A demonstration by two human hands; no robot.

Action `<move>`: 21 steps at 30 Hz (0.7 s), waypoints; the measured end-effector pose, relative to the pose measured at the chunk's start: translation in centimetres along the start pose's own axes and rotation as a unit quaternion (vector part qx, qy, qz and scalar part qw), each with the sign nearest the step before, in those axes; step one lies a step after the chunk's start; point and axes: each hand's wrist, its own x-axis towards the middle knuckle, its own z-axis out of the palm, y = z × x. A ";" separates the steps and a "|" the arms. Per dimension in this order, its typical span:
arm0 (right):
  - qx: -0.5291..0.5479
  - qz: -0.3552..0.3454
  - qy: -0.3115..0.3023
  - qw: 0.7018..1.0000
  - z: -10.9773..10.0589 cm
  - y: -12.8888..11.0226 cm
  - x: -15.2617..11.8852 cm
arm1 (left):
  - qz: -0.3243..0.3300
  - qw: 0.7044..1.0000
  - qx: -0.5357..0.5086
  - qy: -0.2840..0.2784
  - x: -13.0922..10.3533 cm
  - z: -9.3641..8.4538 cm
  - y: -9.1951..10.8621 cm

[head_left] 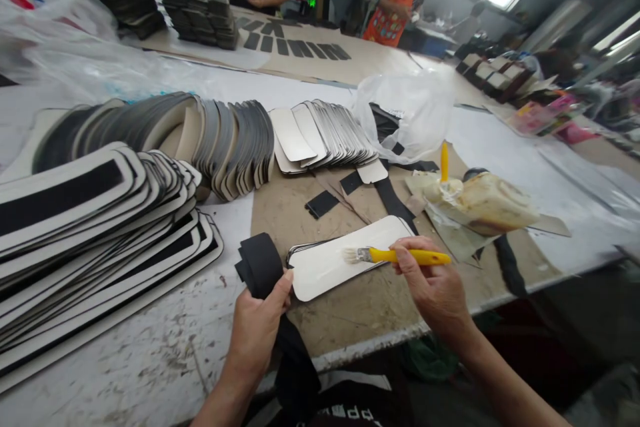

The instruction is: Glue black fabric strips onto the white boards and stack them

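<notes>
In my right hand (433, 280) is a paintbrush (410, 255) with a yellow handle. Its pale bristles rest on a white rounded panel (325, 267), which lies on top of a few similar pieces. My left hand (260, 317) grips several folded black strips (263, 263) between thumb and fingers, right at the panel's left end; the thumb tip touches or nearly touches that end. Black material also hangs below this hand. Brown board (360, 320) lies under the panel. To the right, a glue-stained container (490, 203) lies beside a second yellow brush handle (444, 161).
Stacked white panels with black strips (100, 213) fill the left side. Behind are curved grey pieces (230, 140), fanned white panels (325, 130) and a clear plastic bag (410, 113). Black scraps (321, 203) lie nearby. Two people stand across the table, one in an orange apron (393, 10).
</notes>
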 end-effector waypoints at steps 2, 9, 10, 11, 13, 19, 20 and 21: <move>-0.064 -0.040 0.013 0.997 -1.4 1.0 0.5 | -0.001 1.000 -0.004 0.004 0.1 0.2 0.0; -0.149 -0.175 0.034 0.973 -4.7 2.8 2.0 | 0.005 0.999 0.021 0.032 0.0 0.4 0.0; -0.152 -0.186 0.032 0.970 -4.8 2.7 2.1 | 0.006 0.999 0.024 0.036 0.0 0.4 0.0; -0.153 -0.194 0.030 0.968 -5.0 2.7 2.2 | 0.008 0.999 0.025 0.037 -0.1 0.4 0.0; -0.155 -0.206 0.027 0.966 -5.2 2.6 2.2 | 0.015 0.999 0.028 0.038 -0.1 0.4 0.0; -0.187 -0.235 0.035 0.953 -6.3 1.8 1.8 | 0.015 0.999 0.023 0.019 -0.4 0.7 0.5; -0.191 -0.230 0.043 0.953 -6.6 1.4 1.7 | 0.013 1.000 0.019 0.016 -0.3 0.7 0.5; -0.192 -0.222 0.051 0.954 -7.0 0.9 1.6 | 0.012 1.000 0.014 0.015 -0.3 0.6 0.6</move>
